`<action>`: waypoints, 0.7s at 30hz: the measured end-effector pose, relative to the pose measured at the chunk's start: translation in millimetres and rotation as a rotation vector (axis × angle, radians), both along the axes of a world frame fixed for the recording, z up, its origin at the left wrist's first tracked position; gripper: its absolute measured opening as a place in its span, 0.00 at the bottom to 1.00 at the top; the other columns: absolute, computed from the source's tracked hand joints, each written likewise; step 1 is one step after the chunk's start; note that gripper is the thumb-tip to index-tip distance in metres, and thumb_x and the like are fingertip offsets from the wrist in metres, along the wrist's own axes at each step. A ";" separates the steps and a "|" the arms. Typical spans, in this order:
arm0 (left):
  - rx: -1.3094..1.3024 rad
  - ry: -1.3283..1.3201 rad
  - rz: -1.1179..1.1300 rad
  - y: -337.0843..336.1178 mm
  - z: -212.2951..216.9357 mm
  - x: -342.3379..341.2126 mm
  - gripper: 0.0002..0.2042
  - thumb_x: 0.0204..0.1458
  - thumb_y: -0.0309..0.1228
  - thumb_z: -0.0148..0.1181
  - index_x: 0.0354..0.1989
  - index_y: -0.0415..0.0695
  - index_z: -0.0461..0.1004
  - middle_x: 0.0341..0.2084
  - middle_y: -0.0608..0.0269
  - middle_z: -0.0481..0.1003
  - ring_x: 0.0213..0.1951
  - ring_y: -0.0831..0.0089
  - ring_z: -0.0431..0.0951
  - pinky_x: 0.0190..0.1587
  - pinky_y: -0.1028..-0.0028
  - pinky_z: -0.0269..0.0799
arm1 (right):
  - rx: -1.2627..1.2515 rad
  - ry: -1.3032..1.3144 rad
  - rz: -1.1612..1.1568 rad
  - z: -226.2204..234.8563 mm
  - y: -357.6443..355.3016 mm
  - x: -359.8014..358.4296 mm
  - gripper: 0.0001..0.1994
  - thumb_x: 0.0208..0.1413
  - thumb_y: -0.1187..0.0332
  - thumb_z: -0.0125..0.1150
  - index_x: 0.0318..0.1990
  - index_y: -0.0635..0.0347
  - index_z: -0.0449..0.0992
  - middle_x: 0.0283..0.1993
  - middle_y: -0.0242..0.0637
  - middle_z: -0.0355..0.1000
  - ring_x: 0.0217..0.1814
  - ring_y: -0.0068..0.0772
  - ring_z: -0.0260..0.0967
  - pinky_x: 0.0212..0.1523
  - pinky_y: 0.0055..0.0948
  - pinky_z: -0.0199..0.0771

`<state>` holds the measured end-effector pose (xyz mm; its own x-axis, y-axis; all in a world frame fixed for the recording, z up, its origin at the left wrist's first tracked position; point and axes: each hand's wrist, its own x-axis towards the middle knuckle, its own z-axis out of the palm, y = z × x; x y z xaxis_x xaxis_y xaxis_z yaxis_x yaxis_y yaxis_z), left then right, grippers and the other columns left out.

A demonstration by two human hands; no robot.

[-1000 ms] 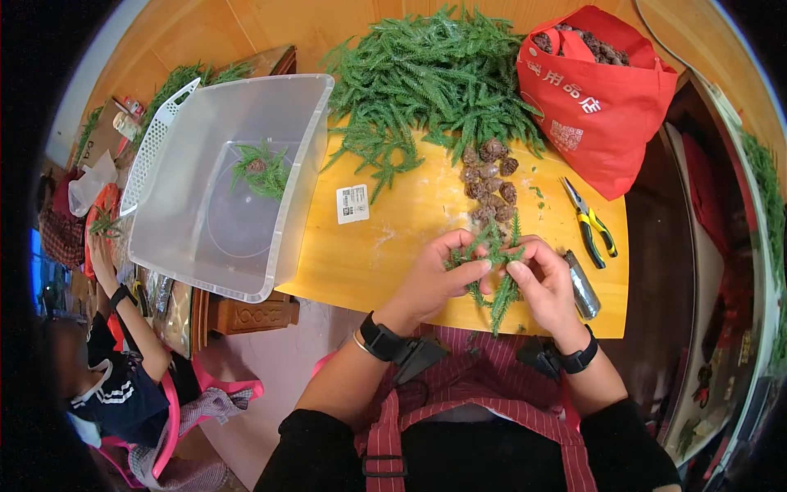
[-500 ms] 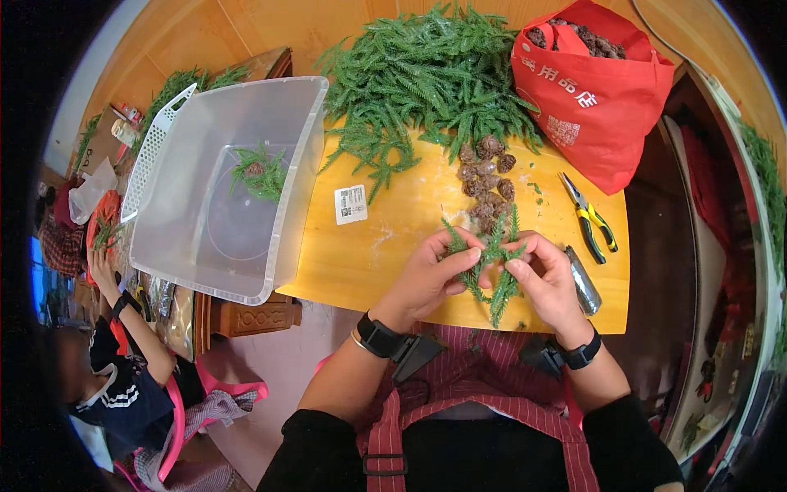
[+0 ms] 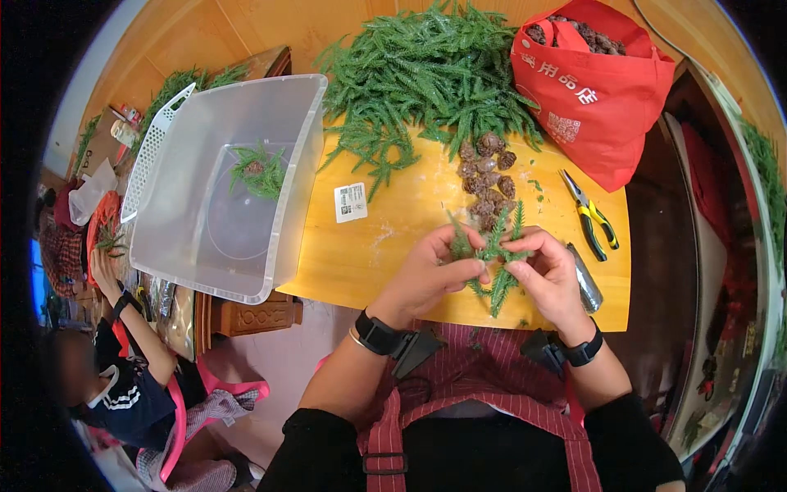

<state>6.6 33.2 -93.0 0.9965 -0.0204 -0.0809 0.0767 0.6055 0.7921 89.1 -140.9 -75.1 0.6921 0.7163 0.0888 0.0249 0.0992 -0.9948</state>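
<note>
Just beyond the table's near edge, my left hand (image 3: pixel 443 269) and my right hand (image 3: pixel 548 266) pinch a green artificial pine sprig (image 3: pixel 498 289) between thumbs and fingers. Its needled stems spread out in several directions, with the middle partly hidden by my fingertips. Right behind it, brown pine cones (image 3: pixel 489 182) lie in a cluster. Beside my right hand rests a dark grey slim bundle (image 3: pixel 584 277), its kind unclear. Yellow-and-black pliers (image 3: pixel 592 220) lie farther right, jaws pointing away.
A clear plastic bin (image 3: pixel 283 97) on the left holds a pine sprig with a cone (image 3: pixel 257 170). A large heap of pine sprigs (image 3: pixel 426 70) covers the back. A red bag (image 3: pixel 590 107) of cones stands back right. Near the bin lies a white label (image 3: pixel 351 202). A co-worker (image 3: pixel 135 369) sits far left.
My left fingers have shifted slightly along the sprig, and its left stem tilts differently and looks blurred. Both hands keep their hold in nearly the same spot.
</note>
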 end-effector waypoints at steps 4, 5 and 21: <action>0.043 0.097 -0.024 2.2 2.6 2.2 0.08 0.50 0.23 0.54 0.39 0.42 0.66 0.27 0.62 0.73 0.30 0.79 0.75 0.22 0.87 0.61 | 0.008 -0.066 -0.025 -5.9 -0.8 1.6 0.07 0.49 0.79 0.55 0.37 0.63 0.69 0.45 0.38 0.64 0.49 0.27 0.62 0.50 0.26 0.61; 0.053 0.089 -0.036 2.7 0.5 2.2 0.09 0.50 0.23 0.54 0.40 0.41 0.66 0.28 0.62 0.73 0.31 0.77 0.76 0.23 0.86 0.63 | 0.005 -0.092 -0.024 -6.8 -1.0 1.5 0.07 0.49 0.79 0.55 0.37 0.63 0.69 0.45 0.39 0.64 0.49 0.28 0.62 0.50 0.26 0.61; 0.507 -0.040 0.269 -17.4 -5.1 2.3 0.09 0.52 0.18 0.44 0.42 0.39 0.62 0.32 0.59 0.71 0.31 0.74 0.77 0.21 0.83 0.71 | -0.130 -0.281 -0.048 -10.6 -0.3 2.1 0.07 0.46 0.82 0.55 0.34 0.64 0.68 0.46 0.40 0.62 0.49 0.29 0.63 0.49 0.26 0.63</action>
<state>9.0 15.7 -98.0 0.9638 0.2656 0.0235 -0.0636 0.1433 0.9876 91.2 -141.2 -85.7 0.6868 0.7012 0.1914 0.3023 -0.0360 -0.9525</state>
